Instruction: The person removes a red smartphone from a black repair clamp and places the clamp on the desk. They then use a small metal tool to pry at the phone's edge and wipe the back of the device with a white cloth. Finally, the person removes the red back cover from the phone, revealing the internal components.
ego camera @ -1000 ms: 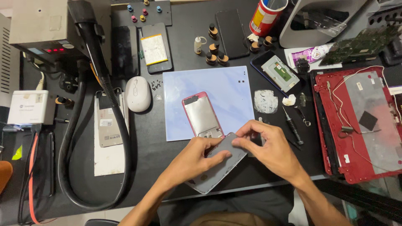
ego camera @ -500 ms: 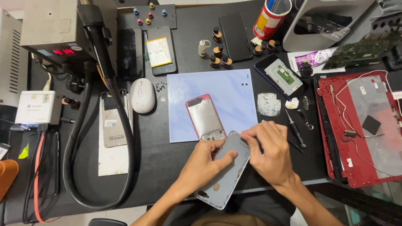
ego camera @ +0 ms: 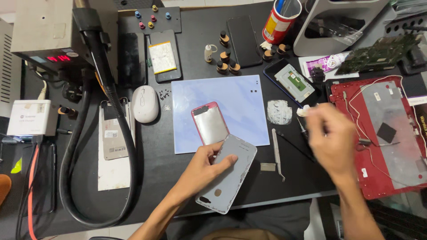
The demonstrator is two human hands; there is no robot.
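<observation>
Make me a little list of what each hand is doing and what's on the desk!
left hand: fingers resting on a grey phone back cover, holding it
right hand: raised and blurred, holding nothing, above the black desk
on the blue mat: red-framed phone body
near right hand: tweezers, red laptop shell
far left: white mouse

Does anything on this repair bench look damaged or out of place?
Yes. The grey phone back cover under the left hand has chipped, worn edges and lies askew, overhanging the table's front edge. The right hand is blurred; whether it holds anything is unclear.
</observation>
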